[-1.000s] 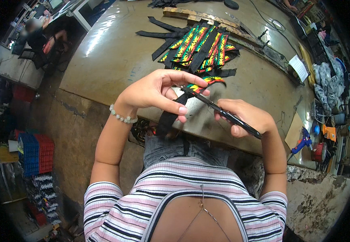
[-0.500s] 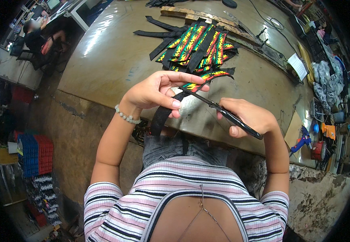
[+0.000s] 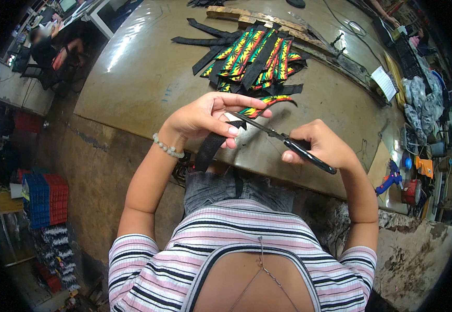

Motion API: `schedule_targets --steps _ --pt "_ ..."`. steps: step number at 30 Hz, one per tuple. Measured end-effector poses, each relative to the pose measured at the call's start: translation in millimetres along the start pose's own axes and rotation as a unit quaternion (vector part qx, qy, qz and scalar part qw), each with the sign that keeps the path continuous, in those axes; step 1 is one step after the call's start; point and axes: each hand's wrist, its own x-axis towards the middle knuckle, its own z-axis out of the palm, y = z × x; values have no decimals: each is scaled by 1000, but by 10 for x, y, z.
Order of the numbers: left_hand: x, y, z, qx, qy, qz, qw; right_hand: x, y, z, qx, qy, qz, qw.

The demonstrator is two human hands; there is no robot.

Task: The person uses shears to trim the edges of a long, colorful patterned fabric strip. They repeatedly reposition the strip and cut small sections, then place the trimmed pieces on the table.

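My left hand (image 3: 201, 115) pinches a narrow strap between thumb and fingers. Its patterned part (image 3: 275, 100), red, yellow and green with black edges, curls out past the fingertips. A black webbing part (image 3: 210, 150) hangs below the thumb toward my lap. My right hand (image 3: 326, 144) is wrapped round the black handles of a pair of scissors (image 3: 301, 149). The blades point left and lie across the strap right at my left fingers; whether they are fully through it is hidden. Farther back on the table sits a pile of similar patterned straps (image 3: 257, 57).
The straps lie on a large brownish table (image 3: 137, 73), with a worn wooden bar (image 3: 267, 23) behind them. Toward the right edge are a white paper sheet (image 3: 383, 85) and a blue glue gun (image 3: 390, 178). A seated person (image 3: 46, 49) is at the far left.
The scissors have shifted slightly left, and my right fingers have moved on the handles. The patterned strap end has drawn slightly left and droops differently. The webbing by my left thumb has spread apart.
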Motion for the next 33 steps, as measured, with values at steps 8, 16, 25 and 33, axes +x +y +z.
schedule_targets --steps 8,16,25,33 --pt "351 246 -75 251 111 104 956 -154 188 426 242 182 -48 952" --pt "631 -177 136 418 238 202 853 702 188 1115 484 325 -32 812" --pt "-118 -129 -42 121 -15 33 992 490 6 281 511 355 -168 765" --pt "89 14 -33 179 -93 152 968 345 40 222 436 282 -229 823"
